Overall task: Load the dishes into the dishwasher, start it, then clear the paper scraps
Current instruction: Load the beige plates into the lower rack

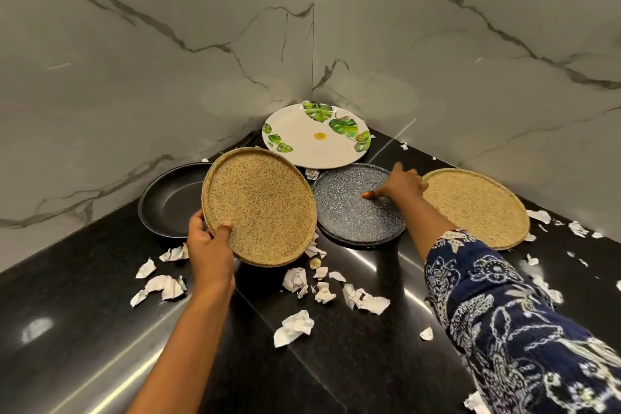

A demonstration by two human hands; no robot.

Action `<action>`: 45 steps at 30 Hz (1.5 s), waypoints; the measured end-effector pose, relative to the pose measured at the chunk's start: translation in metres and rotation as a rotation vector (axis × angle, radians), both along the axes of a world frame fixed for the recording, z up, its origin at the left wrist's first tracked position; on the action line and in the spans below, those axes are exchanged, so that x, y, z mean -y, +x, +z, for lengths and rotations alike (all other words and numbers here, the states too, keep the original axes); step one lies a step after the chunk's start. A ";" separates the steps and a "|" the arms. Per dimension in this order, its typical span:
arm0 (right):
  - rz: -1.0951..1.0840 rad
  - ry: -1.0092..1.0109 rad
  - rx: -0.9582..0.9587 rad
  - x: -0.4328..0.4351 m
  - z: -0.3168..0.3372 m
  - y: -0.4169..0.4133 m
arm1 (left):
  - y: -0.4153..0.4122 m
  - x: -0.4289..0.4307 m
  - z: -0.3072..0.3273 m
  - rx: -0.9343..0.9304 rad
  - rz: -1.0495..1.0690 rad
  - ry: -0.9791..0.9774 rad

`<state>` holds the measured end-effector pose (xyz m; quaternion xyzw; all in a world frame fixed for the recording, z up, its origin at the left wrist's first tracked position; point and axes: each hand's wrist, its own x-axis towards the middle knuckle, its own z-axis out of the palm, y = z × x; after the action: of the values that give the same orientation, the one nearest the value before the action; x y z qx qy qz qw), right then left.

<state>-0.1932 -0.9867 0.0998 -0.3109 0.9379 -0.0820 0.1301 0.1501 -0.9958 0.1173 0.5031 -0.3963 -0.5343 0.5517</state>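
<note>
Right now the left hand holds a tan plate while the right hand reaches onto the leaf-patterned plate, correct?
No: the head view shows the right hand on the grey speckled plate; the left hand does hold the tan plate.

Four plates [258, 205] [477, 208] [312, 141] [356, 212], one black pan [168, 205], many paper scraps [294, 326]

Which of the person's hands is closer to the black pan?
Left. The left hand, gripping a tan plate, is right beside the black pan; the right hand touches the speckled plate, farther right.
</note>
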 end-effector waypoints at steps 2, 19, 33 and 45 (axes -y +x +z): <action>-0.022 -0.067 -0.037 -0.004 0.003 0.003 | 0.003 -0.005 0.002 0.003 0.012 -0.015; 0.052 -0.891 0.172 -0.206 0.118 0.096 | 0.041 -0.167 0.069 0.066 -0.024 -0.279; 0.121 -1.116 -0.129 -0.545 0.081 0.275 | 0.132 -0.447 0.044 0.240 -0.216 -0.453; -0.353 -0.755 -0.004 -0.790 -0.043 0.419 | 0.207 -0.630 -0.073 0.423 -0.677 -0.321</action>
<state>0.2260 -0.1964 0.0565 -0.1714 0.8810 -0.4408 -0.0107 0.3572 -0.3660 0.0439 0.3510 -0.7216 -0.5016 0.3231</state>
